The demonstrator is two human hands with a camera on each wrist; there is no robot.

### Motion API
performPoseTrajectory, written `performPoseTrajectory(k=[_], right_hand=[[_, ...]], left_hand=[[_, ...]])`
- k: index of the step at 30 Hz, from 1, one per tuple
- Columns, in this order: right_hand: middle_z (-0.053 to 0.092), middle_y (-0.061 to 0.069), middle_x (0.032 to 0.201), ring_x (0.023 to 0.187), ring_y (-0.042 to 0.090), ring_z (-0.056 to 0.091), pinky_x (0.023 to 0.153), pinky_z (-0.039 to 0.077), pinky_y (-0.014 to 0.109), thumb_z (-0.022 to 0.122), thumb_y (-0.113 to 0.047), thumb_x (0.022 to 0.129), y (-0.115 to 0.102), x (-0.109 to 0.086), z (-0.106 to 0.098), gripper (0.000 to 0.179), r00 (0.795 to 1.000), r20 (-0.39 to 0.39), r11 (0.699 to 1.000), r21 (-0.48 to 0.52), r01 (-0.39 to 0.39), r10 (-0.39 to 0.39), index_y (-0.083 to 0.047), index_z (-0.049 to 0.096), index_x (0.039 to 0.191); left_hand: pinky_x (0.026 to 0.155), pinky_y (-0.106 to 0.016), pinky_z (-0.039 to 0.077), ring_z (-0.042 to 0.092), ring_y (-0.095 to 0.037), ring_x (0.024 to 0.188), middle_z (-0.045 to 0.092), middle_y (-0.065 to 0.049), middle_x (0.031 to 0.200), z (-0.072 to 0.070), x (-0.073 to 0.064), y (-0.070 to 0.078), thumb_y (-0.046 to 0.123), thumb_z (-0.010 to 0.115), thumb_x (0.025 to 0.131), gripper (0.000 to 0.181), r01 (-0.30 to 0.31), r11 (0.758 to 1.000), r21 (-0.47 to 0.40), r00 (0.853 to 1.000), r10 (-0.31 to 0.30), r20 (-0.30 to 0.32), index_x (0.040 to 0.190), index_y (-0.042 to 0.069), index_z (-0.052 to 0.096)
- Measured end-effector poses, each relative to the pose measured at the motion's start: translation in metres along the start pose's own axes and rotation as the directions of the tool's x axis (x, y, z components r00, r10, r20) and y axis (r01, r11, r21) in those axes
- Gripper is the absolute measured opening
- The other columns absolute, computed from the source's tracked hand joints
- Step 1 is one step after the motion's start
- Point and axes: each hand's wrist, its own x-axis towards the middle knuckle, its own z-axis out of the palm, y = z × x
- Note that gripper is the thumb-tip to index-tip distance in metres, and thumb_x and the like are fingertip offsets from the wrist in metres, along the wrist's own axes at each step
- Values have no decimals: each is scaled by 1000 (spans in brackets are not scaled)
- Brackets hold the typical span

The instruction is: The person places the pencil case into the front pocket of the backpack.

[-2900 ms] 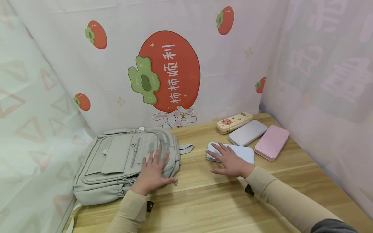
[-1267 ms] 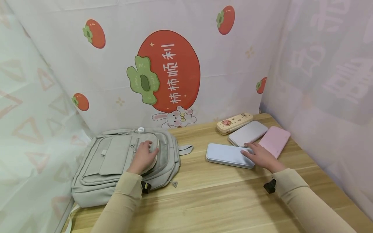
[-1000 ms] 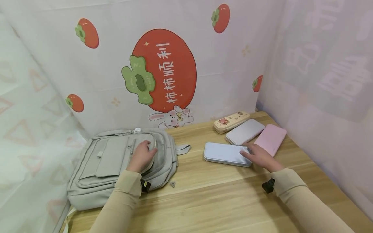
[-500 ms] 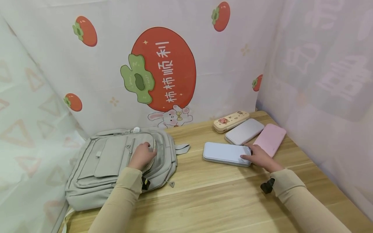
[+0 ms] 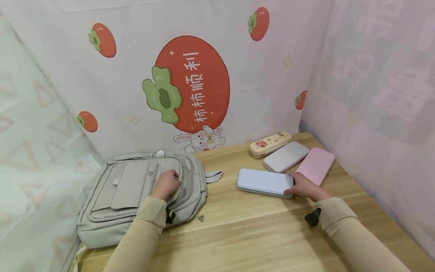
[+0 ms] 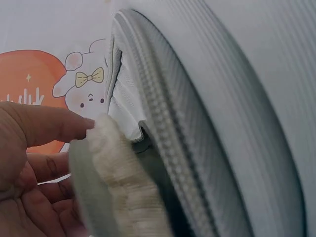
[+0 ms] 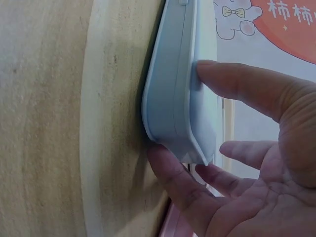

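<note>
A grey backpack [image 5: 130, 185] lies flat on the table at the left. My left hand [image 5: 166, 184] pinches the edge of its front pocket. In the left wrist view, the thumb presses the fabric edge [image 6: 126, 182] with the fingers curled behind, and the pocket stands unzipped. At the right, my right hand [image 5: 303, 186] grips the right end of a light blue pencil case [image 5: 263, 181]. The right wrist view shows the thumb on top of the blue case's lid and a finger tucked under its end. That end is slightly raised off the table.
Behind the blue case lie a cream case with cartoon prints [image 5: 270, 144], a silvery white case [image 5: 286, 156] and a pink case [image 5: 316, 164]. A fabric backdrop [image 5: 272, 90] closes off the back and sides of the wooden table [image 5: 244, 238].
Both hands were spread flat at first, the left on the backpack, the right on the blue case. The left now pinches the pocket's edge, drawn open; the right has moved to the case's right end and grips it.
</note>
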Motion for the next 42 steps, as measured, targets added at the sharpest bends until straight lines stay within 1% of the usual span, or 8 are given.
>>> performPoseTrajectory(k=[6, 13, 19, 22, 26, 32, 37, 42], right_hand=[[37, 46, 144, 134, 57, 40, 112, 33, 64, 85, -14, 83, -11, -1, -5, 90, 998, 50, 999, -32, -29, 30, 25, 32, 144], [32, 49, 144, 133, 59, 36, 112, 32, 64, 85, -16, 84, -9, -2, -6, 90, 996, 61, 997, -45, -69, 71, 25, 32, 144], [34, 48, 141, 130, 56, 38, 110, 33, 65, 86, -17, 82, -4, -5, -8, 89, 996, 53, 996, -43, -76, 79, 23, 35, 142], [37, 46, 137, 127, 54, 40, 109, 34, 65, 88, -15, 81, -4, -7, -8, 87, 996, 49, 997, -18, -77, 77, 23, 37, 140], [40, 45, 135, 126, 54, 42, 108, 35, 65, 88, -13, 80, -7, -7, -5, 89, 996, 47, 997, 17, -78, 77, 22, 33, 140], [30, 50, 145, 135, 61, 35, 110, 31, 67, 84, -10, 85, -8, -7, 1, 94, 995, 39, 994, 47, -97, 95, 15, 20, 149], [39, 49, 138, 121, 51, 52, 93, 52, 53, 68, -3, 96, -5, -10, 2, 74, 998, 31, 980, 189, -58, 53, 13, 20, 151], [48, 37, 119, 101, 33, 62, 79, 59, 43, 49, 2, 105, -7, -12, 1, 60, 998, 39, 901, 430, -55, 42, 9, 17, 155]], left_hand=[[83, -47, 55, 65, -34, 93, 68, -29, 113, 0, -1, -1, -5, 53, 91, 37, 11, 1000, -7, 998, -11, 56, 126, -15, 59], [48, -28, 42, 41, -13, 44, 56, -9, 61, 4, -4, -4, -7, 47, 93, 49, 99, 979, -178, 990, -79, 116, 142, -11, 50], [51, -27, 47, 50, -13, 48, 52, -4, 58, 1, -11, 6, -6, 47, 94, 51, 134, 939, -317, 984, -88, 153, 145, -9, 48], [52, -28, 48, 51, -15, 52, 52, -7, 65, 1, -14, 10, -5, 47, 97, 35, 159, 896, -415, 979, -88, 184, 131, -9, 52], [52, -28, 50, 53, -18, 59, 50, -10, 76, 5, -18, 11, -8, 46, 97, 7, 184, 809, -559, 974, -72, 216, 102, -3, 46], [52, -25, 51, 52, -17, 64, 47, -10, 81, 1, -20, 15, -11, 44, 97, 11, 202, 678, -707, 969, -35, 243, 99, -1, 39], [55, -24, 51, 52, -15, 66, 48, -9, 81, -14, -23, 11, -9, 44, 100, 10, 195, 635, -748, 966, 6, 257, 101, 0, 40], [60, -25, 54, 56, -14, 70, 53, -8, 85, -29, -25, -3, -5, 44, 104, 7, 176, 598, -782, 962, 64, 266, 102, 1, 42]])
